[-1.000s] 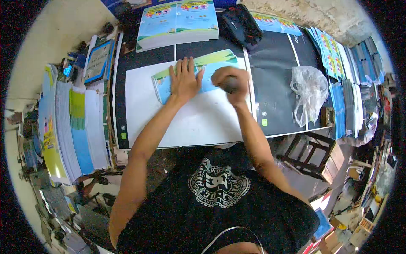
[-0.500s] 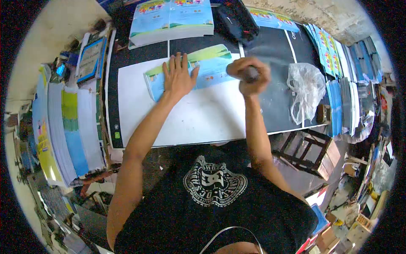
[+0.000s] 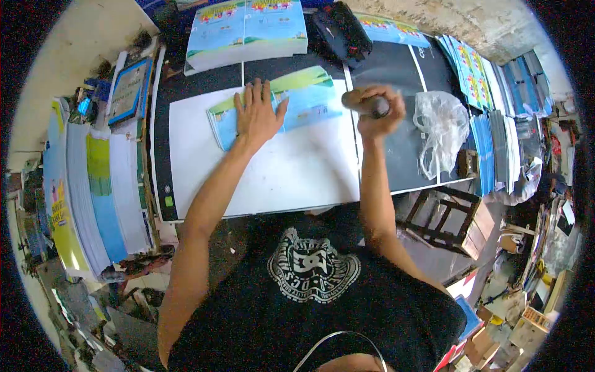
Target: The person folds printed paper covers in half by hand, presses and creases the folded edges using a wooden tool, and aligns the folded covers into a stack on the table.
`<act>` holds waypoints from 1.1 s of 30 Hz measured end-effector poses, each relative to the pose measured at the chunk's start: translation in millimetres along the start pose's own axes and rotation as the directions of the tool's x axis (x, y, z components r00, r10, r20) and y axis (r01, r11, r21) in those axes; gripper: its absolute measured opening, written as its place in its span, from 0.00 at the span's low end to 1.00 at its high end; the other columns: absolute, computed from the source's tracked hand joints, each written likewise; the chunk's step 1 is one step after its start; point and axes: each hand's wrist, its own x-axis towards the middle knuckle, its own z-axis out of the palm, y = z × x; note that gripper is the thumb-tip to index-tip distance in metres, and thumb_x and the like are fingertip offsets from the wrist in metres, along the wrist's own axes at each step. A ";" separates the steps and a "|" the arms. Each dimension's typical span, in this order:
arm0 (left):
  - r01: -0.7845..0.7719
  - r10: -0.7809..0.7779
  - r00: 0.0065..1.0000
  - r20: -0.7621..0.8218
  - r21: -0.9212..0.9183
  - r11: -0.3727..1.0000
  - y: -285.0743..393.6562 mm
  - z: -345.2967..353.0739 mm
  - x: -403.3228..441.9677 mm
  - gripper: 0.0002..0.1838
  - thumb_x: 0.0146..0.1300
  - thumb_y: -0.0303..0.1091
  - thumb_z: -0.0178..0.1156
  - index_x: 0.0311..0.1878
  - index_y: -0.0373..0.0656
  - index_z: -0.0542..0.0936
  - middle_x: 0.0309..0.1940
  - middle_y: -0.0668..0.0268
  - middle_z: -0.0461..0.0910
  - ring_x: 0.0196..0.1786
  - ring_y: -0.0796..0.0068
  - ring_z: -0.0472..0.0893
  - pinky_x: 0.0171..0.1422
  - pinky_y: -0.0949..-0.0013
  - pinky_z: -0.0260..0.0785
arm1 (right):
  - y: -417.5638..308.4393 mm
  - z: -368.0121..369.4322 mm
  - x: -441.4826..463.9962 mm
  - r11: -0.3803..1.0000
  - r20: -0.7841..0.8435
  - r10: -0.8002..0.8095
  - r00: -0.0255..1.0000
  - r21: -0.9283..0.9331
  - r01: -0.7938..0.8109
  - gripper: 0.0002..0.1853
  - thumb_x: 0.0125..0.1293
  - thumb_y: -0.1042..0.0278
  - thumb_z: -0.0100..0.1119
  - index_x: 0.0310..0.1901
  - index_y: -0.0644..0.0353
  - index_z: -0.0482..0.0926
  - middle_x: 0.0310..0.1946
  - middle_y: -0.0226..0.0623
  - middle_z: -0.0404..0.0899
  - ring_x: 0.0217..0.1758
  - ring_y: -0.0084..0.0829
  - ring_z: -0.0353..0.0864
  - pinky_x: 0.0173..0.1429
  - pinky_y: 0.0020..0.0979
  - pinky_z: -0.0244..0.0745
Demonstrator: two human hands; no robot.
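Note:
My left hand [image 3: 258,118] lies flat with its fingers spread on printed blue-and-green sheets [image 3: 307,102], which rest at a slant on a white board [image 3: 260,180]. Their left edges are slightly fanned. Right of the sheets, my right hand [image 3: 383,115] is closed around a dark, round-ended tool [image 3: 353,99]. Blur hides the tool's exact kind. It appears held above the table, apart from the sheets.
A thick stack of printed sheets [image 3: 248,46] stands at the back, beside a black case [image 3: 342,34]. A clear plastic bag [image 3: 441,127] lies to the right. More paper stacks [image 3: 102,192] line the left side, and a wooden stool [image 3: 449,220] stands below the table.
My right hand has moved a little to the right with the tool, away from the sheets. My left hand stays flat on them. The whole view has shifted slightly.

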 end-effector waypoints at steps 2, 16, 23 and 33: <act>0.003 -0.003 1.000 0.007 0.008 1.000 -2.2 7.3 -1.0 0.39 0.71 0.61 0.46 0.71 0.35 0.66 0.72 0.48 0.65 0.75 0.47 0.61 0.75 0.34 0.48 | 10.8 -11.5 2.0 0.971 0.058 0.061 0.996 -0.235 -0.046 0.32 0.69 0.41 0.36 0.28 0.66 0.75 0.22 0.45 0.78 0.28 0.34 0.77 0.38 0.36 0.74; 0.020 -0.020 0.999 0.040 0.007 1.000 -2.8 1.6 -1.2 0.41 0.71 0.62 0.45 0.72 0.35 0.64 0.73 0.48 0.63 0.75 0.47 0.61 0.76 0.34 0.46 | 25.5 -33.6 5.9 0.999 -0.078 -0.025 0.997 -0.039 0.022 0.28 0.67 0.49 0.42 0.26 0.67 0.80 0.23 0.47 0.80 0.22 0.35 0.80 0.27 0.33 0.75; 0.005 -0.005 1.000 0.002 -0.010 1.000 -1.6 2.9 3.9 0.40 0.71 0.61 0.47 0.71 0.35 0.66 0.72 0.48 0.64 0.75 0.47 0.61 0.75 0.35 0.48 | 57.5 -40.5 1.2 0.887 0.157 0.001 0.988 -0.456 0.072 0.25 0.72 0.57 0.46 0.21 0.65 0.78 0.19 0.34 0.78 0.20 0.25 0.75 0.26 0.31 0.69; -0.014 0.014 1.000 -0.006 -0.052 0.999 -3.0 2.0 -2.8 0.40 0.72 0.61 0.44 0.72 0.33 0.64 0.72 0.46 0.63 0.75 0.44 0.60 0.76 0.36 0.47 | -8.1 60.3 -13.8 0.987 0.277 0.000 0.961 -0.152 0.043 0.24 0.67 0.52 0.52 0.21 0.65 0.80 0.21 0.36 0.80 0.22 0.24 0.75 0.28 0.27 0.66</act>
